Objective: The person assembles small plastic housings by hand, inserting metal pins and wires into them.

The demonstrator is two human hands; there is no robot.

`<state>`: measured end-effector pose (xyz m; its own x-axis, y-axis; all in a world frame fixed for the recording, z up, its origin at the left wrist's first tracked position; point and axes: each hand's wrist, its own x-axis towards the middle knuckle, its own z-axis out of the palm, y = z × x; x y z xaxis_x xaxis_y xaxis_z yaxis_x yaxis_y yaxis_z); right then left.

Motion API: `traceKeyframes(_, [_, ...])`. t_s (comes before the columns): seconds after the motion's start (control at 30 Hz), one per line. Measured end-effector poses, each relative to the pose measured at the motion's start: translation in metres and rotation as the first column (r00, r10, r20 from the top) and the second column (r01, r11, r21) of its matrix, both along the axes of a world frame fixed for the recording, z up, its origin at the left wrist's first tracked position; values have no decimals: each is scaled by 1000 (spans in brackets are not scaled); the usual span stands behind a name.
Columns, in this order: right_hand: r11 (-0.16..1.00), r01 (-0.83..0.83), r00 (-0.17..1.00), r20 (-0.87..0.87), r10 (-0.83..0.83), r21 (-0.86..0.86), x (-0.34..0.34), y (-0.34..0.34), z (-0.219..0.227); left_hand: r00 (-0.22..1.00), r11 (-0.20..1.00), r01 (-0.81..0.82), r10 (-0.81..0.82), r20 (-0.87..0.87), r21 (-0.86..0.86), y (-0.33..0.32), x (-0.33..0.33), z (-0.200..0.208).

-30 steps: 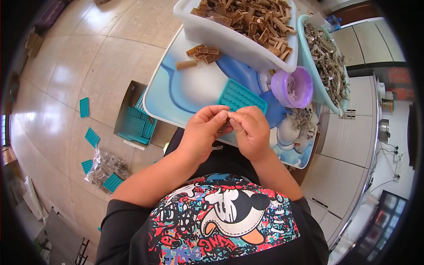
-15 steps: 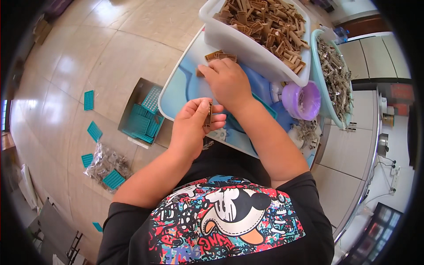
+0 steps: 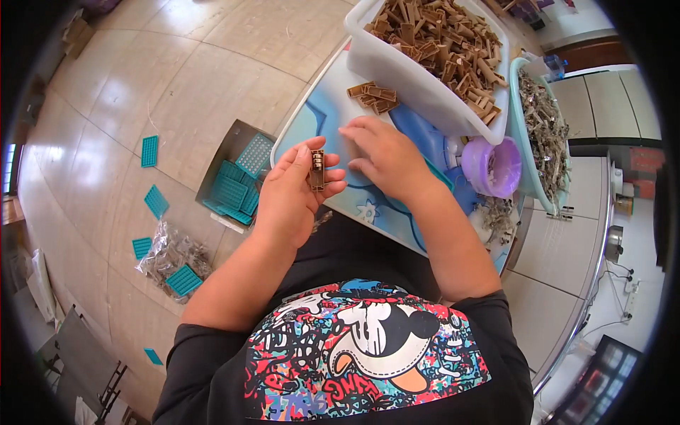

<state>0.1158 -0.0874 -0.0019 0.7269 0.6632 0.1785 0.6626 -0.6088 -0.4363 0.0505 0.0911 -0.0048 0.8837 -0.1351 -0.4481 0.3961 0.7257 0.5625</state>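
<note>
My left hand (image 3: pixel 287 188) is closed around a small brown plastic housing (image 3: pixel 317 171), with its open side up and shiny metal bits inside. To the right of it, my right hand (image 3: pixel 386 159) hovers over the blue patterned table (image 3: pixel 303 122). Its thumb and fingers are apart, and nothing shows between them. Just beyond that hand lies a small pile of brown plastic housings (image 3: pixel 375 96). A white plastic tub (image 3: pixel 418 88) heaped with more such housings stands behind it. Part of a teal tray (image 3: pixel 443 176) shows beside my right forearm, which hides the rest.
On the right are a purple bowl (image 3: pixel 501 166), a pale green basin (image 3: pixel 520 106) of metal parts and loose metal pieces (image 3: pixel 497 218). A box (image 3: pixel 207 185) holding teal trays sits at the table's left. Several teal trays and a clear bag (image 3: pixel 170 248) lie on the floor.
My right hand has drawn back from the small pile toward me, uncovering it. My left hand has shifted slightly left and turned the housing's open side up. The view has shifted a little.
</note>
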Motion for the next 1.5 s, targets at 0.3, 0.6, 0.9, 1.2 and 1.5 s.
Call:
traceKeyframes(0.3, [940,165,986,-88,-145,298,-52,3,35,998,993,57,-57,0,-108,-19,-10,-5])
traceKeyframes(0.6, [959,151,985,40,-165,242,-75,-14,27,977,973,214,-212,34,-89,-44,-20,4])
traceKeyframes(0.9, [950,152,977,105,-187,273,-83,-28,30,975,974,224,-224,10,-44,-57,-24,7])
traceKeyframes(1.2, [949,197,967,110,-229,247,-91,-36,23,949,952,307,-308,70,22,-69,-27,8])
traceKeyframes(1.5, [773,370,927,-257,-272,515,-98,-56,23,907,893,284,-368,205,348,-76,-32,4])
